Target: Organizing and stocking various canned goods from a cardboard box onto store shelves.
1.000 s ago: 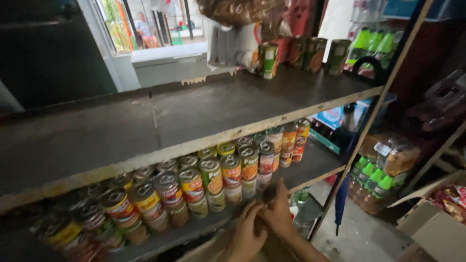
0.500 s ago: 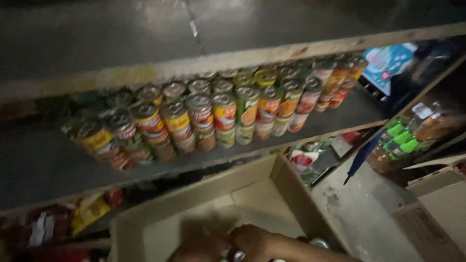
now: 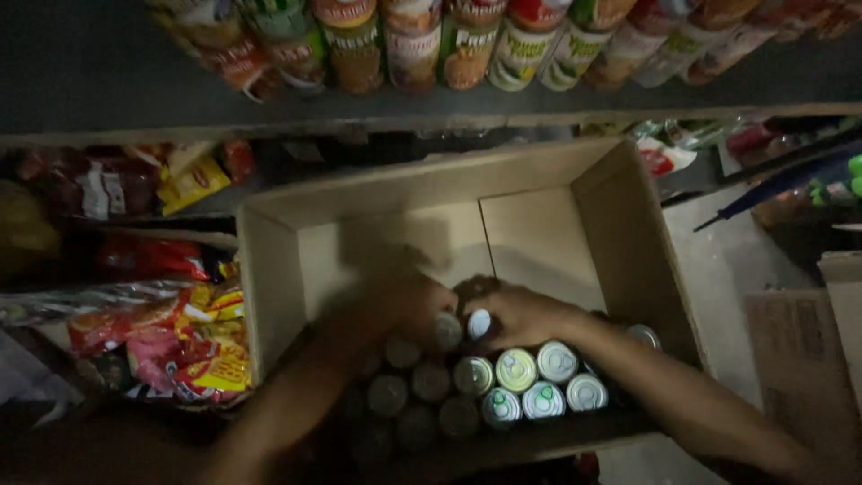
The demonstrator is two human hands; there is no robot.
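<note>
The cans [image 3: 503, 386] stand upright in tight rows at the near end of an open cardboard box [image 3: 628, 233], lids up; the far half of the box floor is bare. Both hands are down on the row at the far edge of the cluster. The left hand [image 3: 409, 310] is curled over a can top [image 3: 447, 330], fingers together around it, and the right hand [image 3: 521, 314] is closed on the neighbouring can [image 3: 479, 323] just at its 3 o'clock. The two hands nearly touch.

To lift cleanly, it seems best to grip each can low on its wall rather than by the rim, and draw straight up so the packed neighbours are not tipped.

At 12 o'clock from the box runs a shelf [image 3: 135, 99] carrying a row of labelled tins [image 3: 467, 45]. At 9 o'clock lie bright snack packets [image 3: 193, 346]. At 3 o'clock is grey floor [image 3: 727, 260], with another carton [image 3: 808, 350] beyond it.
</note>
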